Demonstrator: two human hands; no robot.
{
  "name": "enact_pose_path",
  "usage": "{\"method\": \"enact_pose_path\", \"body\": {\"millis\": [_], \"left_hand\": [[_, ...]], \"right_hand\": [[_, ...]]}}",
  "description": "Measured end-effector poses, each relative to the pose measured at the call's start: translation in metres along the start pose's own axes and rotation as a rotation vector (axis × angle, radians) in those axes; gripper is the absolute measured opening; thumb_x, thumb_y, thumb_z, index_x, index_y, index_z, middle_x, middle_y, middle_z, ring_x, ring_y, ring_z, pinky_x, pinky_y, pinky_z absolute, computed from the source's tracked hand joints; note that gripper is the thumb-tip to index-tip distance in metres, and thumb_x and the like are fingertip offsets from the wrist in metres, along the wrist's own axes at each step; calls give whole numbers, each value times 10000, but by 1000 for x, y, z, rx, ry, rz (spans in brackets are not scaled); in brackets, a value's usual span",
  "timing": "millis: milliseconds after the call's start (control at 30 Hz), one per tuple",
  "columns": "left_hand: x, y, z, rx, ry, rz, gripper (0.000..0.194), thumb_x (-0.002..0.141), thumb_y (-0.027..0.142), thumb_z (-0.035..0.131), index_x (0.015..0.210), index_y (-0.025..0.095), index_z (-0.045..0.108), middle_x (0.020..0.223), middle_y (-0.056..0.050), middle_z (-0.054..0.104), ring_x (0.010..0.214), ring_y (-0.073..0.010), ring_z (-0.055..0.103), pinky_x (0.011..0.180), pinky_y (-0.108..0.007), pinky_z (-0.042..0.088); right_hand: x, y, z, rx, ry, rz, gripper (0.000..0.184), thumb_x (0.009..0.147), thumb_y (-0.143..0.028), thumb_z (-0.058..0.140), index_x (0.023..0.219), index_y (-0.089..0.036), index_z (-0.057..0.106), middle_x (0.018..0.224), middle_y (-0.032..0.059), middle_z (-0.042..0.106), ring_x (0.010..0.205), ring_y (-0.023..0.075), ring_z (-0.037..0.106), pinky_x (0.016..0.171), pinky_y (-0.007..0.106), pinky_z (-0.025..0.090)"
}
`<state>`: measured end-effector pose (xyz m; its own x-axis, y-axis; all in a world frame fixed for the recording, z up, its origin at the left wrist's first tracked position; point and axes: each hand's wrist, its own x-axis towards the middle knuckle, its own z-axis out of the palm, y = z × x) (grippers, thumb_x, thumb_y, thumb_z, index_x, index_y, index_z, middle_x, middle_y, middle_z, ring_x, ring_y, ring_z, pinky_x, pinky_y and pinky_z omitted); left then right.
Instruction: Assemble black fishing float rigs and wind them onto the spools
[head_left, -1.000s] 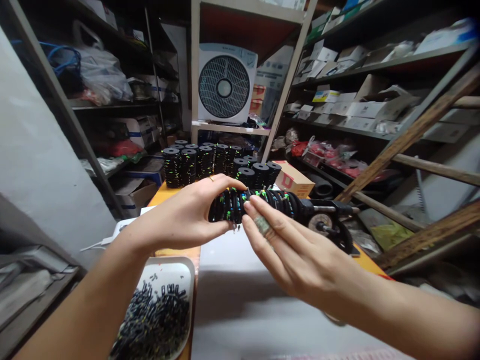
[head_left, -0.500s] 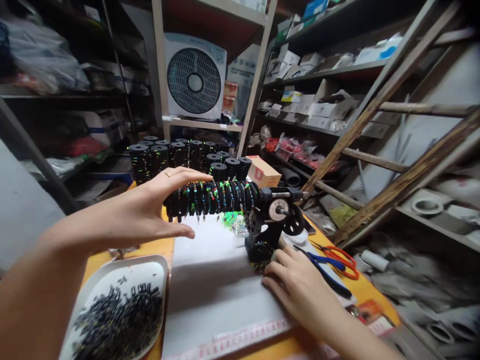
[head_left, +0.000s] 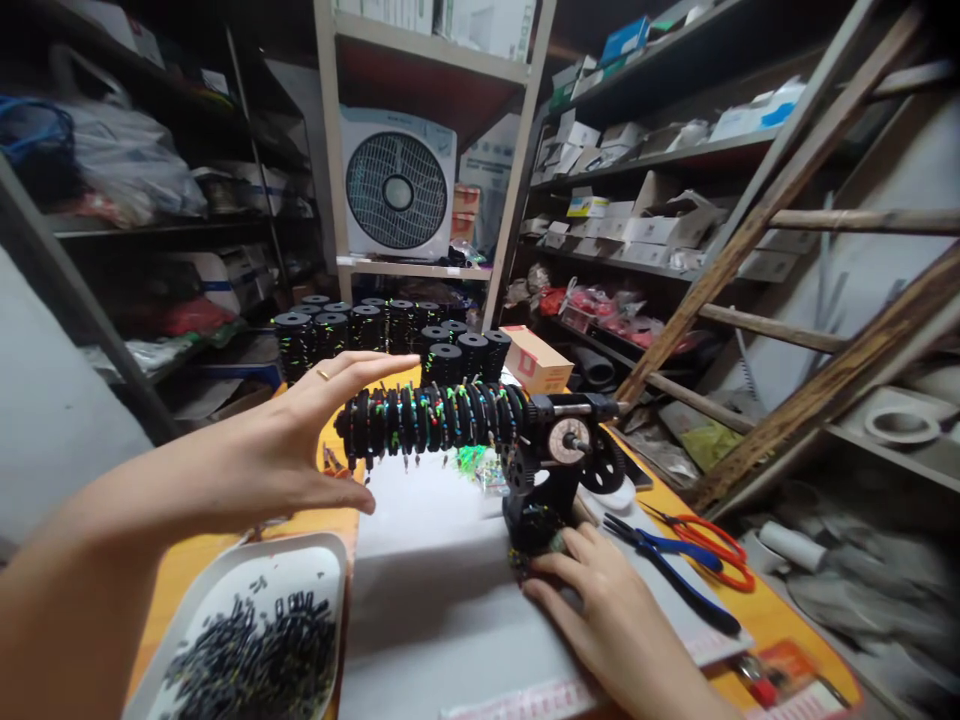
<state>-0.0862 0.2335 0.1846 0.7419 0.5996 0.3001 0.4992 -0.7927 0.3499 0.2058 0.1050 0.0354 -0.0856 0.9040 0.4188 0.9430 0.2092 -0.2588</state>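
A hand-winder-like black machine point(head_left: 559, 490) with gears and a round dial stands on a white board. From its left side a black ribbed roll point(head_left: 435, 415) sticks out level, strung with small coloured beads and metal bits. My left hand point(head_left: 315, 430) is beside the roll's free end, thumb and fingers wide apart, with nothing held. Low at the machine's foot, my right hand point(head_left: 600, 595) has its fingers curled against the base; part of what they grip is hidden. Under the roll lies a bright green bundle point(head_left: 471, 460).
A white tray point(head_left: 341, 580) of small dark pieces is at the left. Blue-handled pliers point(head_left: 675, 570) and orange-handled scissors point(head_left: 739, 560) lie at the right. Several black spools point(head_left: 442, 365) and a cardboard box point(head_left: 536, 360) stand behind. A wooden ladder point(head_left: 750, 250) leans at the right.
The view has tilted up, so everything sits lower in it. My left hand has drawn slightly away from the roll, its thumb lower. My right hand stays at the machine's base.
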Motion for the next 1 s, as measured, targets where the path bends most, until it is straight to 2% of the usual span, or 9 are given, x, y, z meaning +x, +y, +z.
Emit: {"method": "enact_pose_path", "body": {"millis": [100, 200, 467, 600, 667, 733, 833, 933, 1000], "left_hand": [[-1, -3, -2, 57, 7, -80, 937, 713, 203, 702, 1463, 412, 181, 1503, -29, 316, 1345, -313, 379, 1112, -478, 342], [-1, -7, -1, 54, 0, -104, 932, 721, 198, 698, 1472, 378, 175, 1497, -57, 337, 1331, -304, 404, 1101, -449, 357], [10, -7, 13, -9, 85, 159, 795, 739, 121, 667, 1418, 339, 316, 1427, -51, 425, 1292, -231, 446, 1085, -361, 387], [12, -5, 12, -13, 62, 183, 708, 751, 27, 580, 1368, 333, 416, 1409, -38, 456, 1257, -211, 486, 1066, -340, 412], [8, -3, 8, 19, 41, 136, 773, 737, 47, 600, 1406, 352, 359, 1452, -36, 407, 1299, -231, 446, 1088, -362, 394], [0, 2, 2, 79, 4, 56, 889, 720, 99, 637, 1460, 386, 235, 1518, -30, 311, 1360, -273, 368, 1115, -420, 361], [-7, 14, -1, 192, -30, 12, 977, 713, 227, 697, 1489, 401, 130, 1577, -24, 199, 1418, -343, 248, 1115, -520, 338], [1, 30, 12, 353, 92, 127, 860, 741, 341, 710, 1471, 334, 255, 1557, -41, 284, 1441, -343, 180, 1136, -553, 282], [13, 40, 27, 461, 211, 188, 743, 775, 365, 692, 1429, 235, 366, 1495, -91, 406, 1413, -319, 266, 1156, -516, 259]], "right_hand": [[-2, 3, 7, -7, 19, -6, 97, 854, -188, 609, 845, -211, 703, 841, 78, 622, 830, 260, 571, 726, 416, 485], [-1, 1, 14, 3, 38, -38, 151, 886, -189, 549, 833, -207, 689, 816, 77, 614, 801, 255, 583, 693, 404, 489], [0, 1, 12, -33, 70, -107, 202, 912, -169, 455, 814, -209, 627, 778, 64, 614, 710, 236, 620, 614, 380, 528], [-4, 3, 2, 70, 41, -106, 177, 915, -138, 448, 913, -227, 601, 845, 52, 644, 766, 197, 652, 656, 309, 556], [-5, 2, -5, 101, 23, -109, 170, 919, -137, 445, 938, -231, 586, 860, 49, 644, 772, 184, 658, 664, 291, 558], [-5, 1, -13, 105, 30, -125, 156, 918, -139, 453, 950, -230, 575, 868, 50, 643, 782, 185, 663, 667, 288, 557], [0, -5, -25, 122, 98, -177, 152, 903, -120, 477, 970, -231, 557, 868, 47, 646, 799, 185, 666, 678, 280, 551], [9, -13, -36, 161, 203, -218, 171, 886, -90, 490, 979, -224, 542, 837, 38, 647, 760, 170, 664, 662, 260, 539], [16, -18, -44, 172, 278, -235, 173, 878, -84, 505, 978, -219, 546, 826, 35, 655, 744, 165, 665, 653, 254, 531]]}}
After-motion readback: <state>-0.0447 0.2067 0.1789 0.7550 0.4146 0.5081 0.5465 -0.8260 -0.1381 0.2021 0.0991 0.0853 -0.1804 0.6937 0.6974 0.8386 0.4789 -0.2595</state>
